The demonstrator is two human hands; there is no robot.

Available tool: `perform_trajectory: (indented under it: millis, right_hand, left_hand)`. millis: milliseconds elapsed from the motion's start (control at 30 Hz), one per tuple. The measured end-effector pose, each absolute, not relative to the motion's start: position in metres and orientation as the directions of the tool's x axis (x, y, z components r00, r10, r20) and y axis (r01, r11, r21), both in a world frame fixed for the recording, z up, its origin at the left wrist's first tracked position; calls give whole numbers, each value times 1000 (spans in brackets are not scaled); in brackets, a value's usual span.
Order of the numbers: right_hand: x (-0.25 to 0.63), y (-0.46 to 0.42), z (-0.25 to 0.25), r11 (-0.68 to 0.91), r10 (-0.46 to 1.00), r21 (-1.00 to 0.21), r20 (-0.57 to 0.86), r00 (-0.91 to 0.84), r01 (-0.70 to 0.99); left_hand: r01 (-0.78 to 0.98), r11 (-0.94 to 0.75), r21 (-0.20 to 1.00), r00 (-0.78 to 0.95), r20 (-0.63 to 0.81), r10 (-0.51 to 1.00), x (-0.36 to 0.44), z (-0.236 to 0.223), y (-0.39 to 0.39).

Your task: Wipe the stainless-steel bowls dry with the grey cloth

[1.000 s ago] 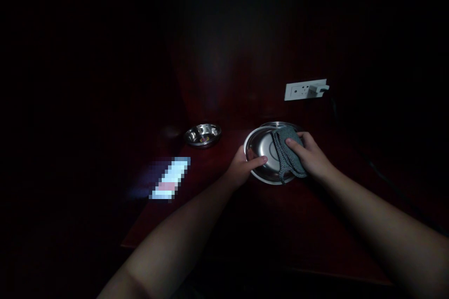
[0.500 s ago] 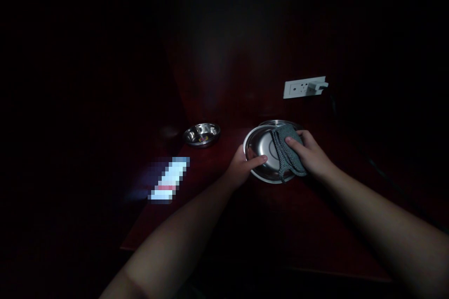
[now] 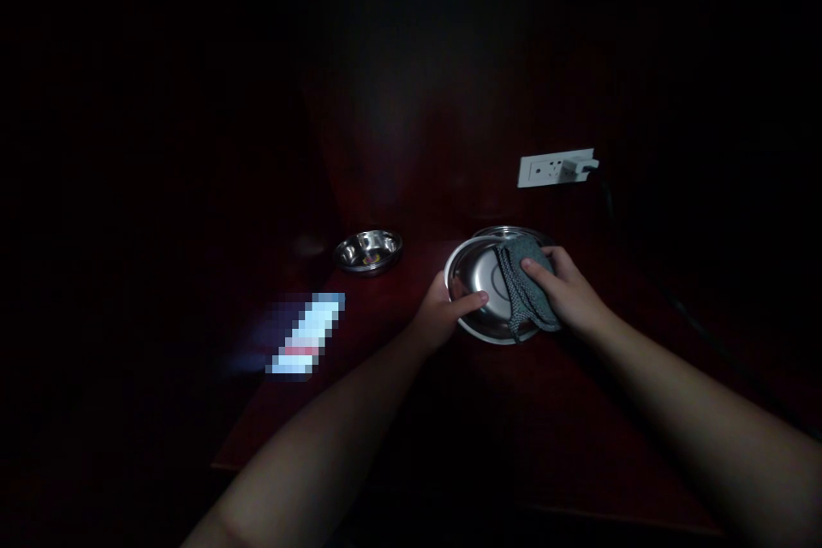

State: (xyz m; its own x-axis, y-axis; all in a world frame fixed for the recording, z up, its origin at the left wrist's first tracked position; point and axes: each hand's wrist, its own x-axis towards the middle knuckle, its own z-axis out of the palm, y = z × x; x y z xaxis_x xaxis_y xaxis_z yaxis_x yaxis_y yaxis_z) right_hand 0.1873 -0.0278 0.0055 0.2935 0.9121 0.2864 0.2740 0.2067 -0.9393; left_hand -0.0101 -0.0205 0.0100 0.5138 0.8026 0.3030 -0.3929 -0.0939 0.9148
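A shiny steel bowl (image 3: 485, 274) is tilted toward me above the dark red table. My left hand (image 3: 443, 312) is closed on its left rim, thumb inside the bowl and the other fingers hidden behind. Over the bowl's right side lies a folded grey-green cloth (image 3: 530, 287) with a patterned edge. My right hand (image 3: 568, 287) grips cloth and rim together, its thumb pressing the cloth against the steel. Behind this bowl shows the rim of another steel dish (image 3: 507, 231), mostly hidden.
Steel bowls, apparently stacked (image 3: 368, 252), stand to the left, a coloured label inside the top one. Nearer me is a bright pixelated screen (image 3: 306, 336). A white wall socket (image 3: 556, 168) holds a plug, with a dark cable beside it. The table's (image 3: 398, 411) surroundings are very dark.
The whole view has shifted slightly, so things sit a little lower. Both hands keep their hold on the bowl and cloth, with hardly any movement between them.
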Motion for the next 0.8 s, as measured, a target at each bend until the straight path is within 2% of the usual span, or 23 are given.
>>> perform_trajectory:
  millis: [333,533,800]
  right_hand:
    - [186,-30,7,206,915,-937,287,284,284]
    - [186,-30,7,203,914,-934,288,285,294]
    - [186,-30,7,184,915,-934,277,293,308]
  left_hand:
    - [-376,-86,923,532,291,795,-11,11,-21]
    - [-391,-94,916,453,280,846,-10,10,-22]
    - [-397,-84,914,467,280,839,-10,9,-21]
